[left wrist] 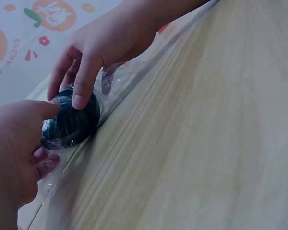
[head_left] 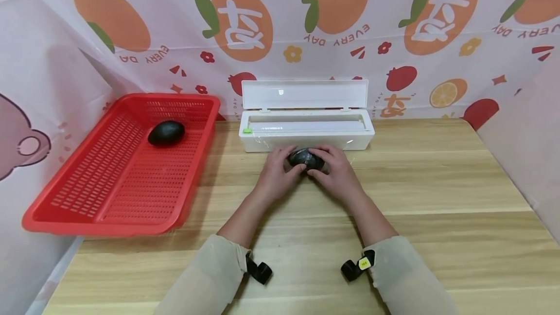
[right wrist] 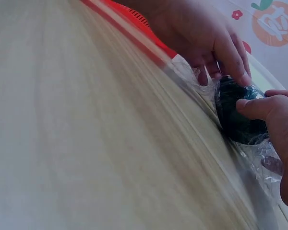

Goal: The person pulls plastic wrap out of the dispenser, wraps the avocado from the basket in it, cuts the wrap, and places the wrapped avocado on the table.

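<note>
A dark green avocado point(head_left: 307, 158) in clear plastic film lies on the table, just in front of a white cling film box. My left hand point(head_left: 276, 173) grips its left end, thumb on the near side and fingers around the far side. From the other end my right hand point(head_left: 336, 171) holds it the same way. The left wrist view shows crinkled clear film point(left wrist: 105, 86) bunched about the avocado and under the fingers. More loose film point(right wrist: 261, 155) sticks out by the right hand in the right wrist view. The avocado's underside is hidden.
The cling film box point(head_left: 306, 142) stands with its lid point(head_left: 305, 94) raised and a green slider at its left end. On the left, a red slotted basket point(head_left: 175, 203) contains another dark avocado point(head_left: 166, 132). A fruit-printed cloth point(head_left: 280, 57) hangs behind the wooden table point(head_left: 437, 183).
</note>
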Demonstrator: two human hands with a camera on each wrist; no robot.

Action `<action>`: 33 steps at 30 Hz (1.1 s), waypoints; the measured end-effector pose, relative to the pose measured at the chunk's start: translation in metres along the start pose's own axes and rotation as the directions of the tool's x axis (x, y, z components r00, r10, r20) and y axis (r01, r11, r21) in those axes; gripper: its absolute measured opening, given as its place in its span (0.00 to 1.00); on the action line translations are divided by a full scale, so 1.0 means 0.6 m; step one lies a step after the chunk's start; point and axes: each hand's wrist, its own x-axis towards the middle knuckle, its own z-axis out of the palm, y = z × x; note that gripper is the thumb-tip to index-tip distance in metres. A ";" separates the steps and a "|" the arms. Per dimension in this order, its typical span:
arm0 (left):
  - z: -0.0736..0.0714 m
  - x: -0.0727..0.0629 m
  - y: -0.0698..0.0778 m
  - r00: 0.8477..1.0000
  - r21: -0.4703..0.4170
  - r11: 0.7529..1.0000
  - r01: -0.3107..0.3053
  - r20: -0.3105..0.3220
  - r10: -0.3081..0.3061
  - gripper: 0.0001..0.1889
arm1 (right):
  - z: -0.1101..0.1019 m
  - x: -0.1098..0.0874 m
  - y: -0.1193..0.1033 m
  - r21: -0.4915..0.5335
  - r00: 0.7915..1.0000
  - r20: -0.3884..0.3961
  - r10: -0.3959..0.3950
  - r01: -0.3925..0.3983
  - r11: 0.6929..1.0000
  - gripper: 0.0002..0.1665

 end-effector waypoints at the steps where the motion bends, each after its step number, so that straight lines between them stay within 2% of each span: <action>1: 0.000 0.000 0.000 1.000 -0.023 1.000 -0.001 -0.026 0.000 0.27 | -0.001 0.001 0.001 0.001 1.000 0.000 0.004 -0.004 1.000 0.31; 4: 0.000 0.000 0.001 0.991 -0.084 0.996 -0.030 -0.133 0.018 0.21 | -0.002 0.004 0.004 0.006 1.000 -0.005 0.006 -0.006 1.000 0.31; 6: 0.000 0.000 0.001 0.973 -0.090 0.993 -0.078 -0.224 0.056 0.16 | -0.003 0.005 0.005 0.008 1.000 -0.010 -0.001 0.001 1.000 0.31; 9: 0.000 0.000 0.001 0.931 -0.017 0.984 -0.180 -0.326 0.165 0.12 | -0.004 0.007 0.008 0.007 1.000 -0.016 -0.016 0.016 1.000 0.31; 10: 0.000 0.001 0.001 0.920 0.019 0.977 -0.212 -0.334 0.206 0.12 | -0.004 0.008 0.008 0.006 1.000 -0.017 -0.020 0.020 1.000 0.31; 11: 0.001 0.002 0.001 0.916 0.058 0.971 -0.234 -0.321 0.240 0.13 | -0.004 0.008 0.009 0.003 1.000 -0.017 -0.023 0.023 1.000 0.31; 12: 0.002 0.003 0.000 0.919 0.092 0.965 -0.245 -0.294 0.262 0.15 | -0.004 0.009 0.009 0.001 1.000 -0.018 -0.025 0.025 1.000 0.31; 14: 0.004 0.003 -0.001 0.941 0.121 0.962 -0.244 -0.211 0.266 0.20 | -0.003 0.010 0.011 -0.004 1.000 -0.017 -0.026 0.026 1.000 0.30; 17: 0.010 0.004 -0.005 0.975 0.133 0.973 -0.191 -0.089 0.204 0.28 | -0.002 0.011 0.011 0.005 1.000 -0.010 -0.018 0.018 1.000 0.30; 19: 0.012 0.005 -0.006 0.986 0.121 0.981 -0.154 -0.049 0.161 0.29 | -0.002 0.011 0.012 0.035 1.000 0.004 0.003 -0.003 0.999 0.31; 22: 0.012 0.007 -0.007 0.992 0.098 0.988 -0.119 -0.028 0.122 0.30 | -0.005 0.010 0.012 0.146 0.993 0.028 0.111 -0.114 0.983 0.32; 25: 0.012 0.009 -0.010 0.996 0.077 0.993 -0.086 -0.024 0.088 0.31 | -0.007 0.008 0.014 0.274 0.965 0.035 0.259 -0.258 0.926 0.33; 27: 0.011 0.009 -0.012 0.997 0.064 0.995 -0.074 -0.022 0.076 0.31 | -0.008 0.008 0.017 0.317 0.943 0.014 0.331 -0.318 0.894 0.29; 29: 0.011 0.009 -0.013 0.997 0.058 0.996 -0.072 -0.018 0.073 0.32 | -0.008 0.007 0.019 0.302 0.933 -0.023 0.360 -0.336 0.892 0.24; 33: 0.010 0.009 -0.015 0.995 0.056 0.993 -0.102 -0.014 0.103 0.32 | -0.010 0.007 0.020 0.184 0.931 -0.107 0.350 -0.327 0.927 0.16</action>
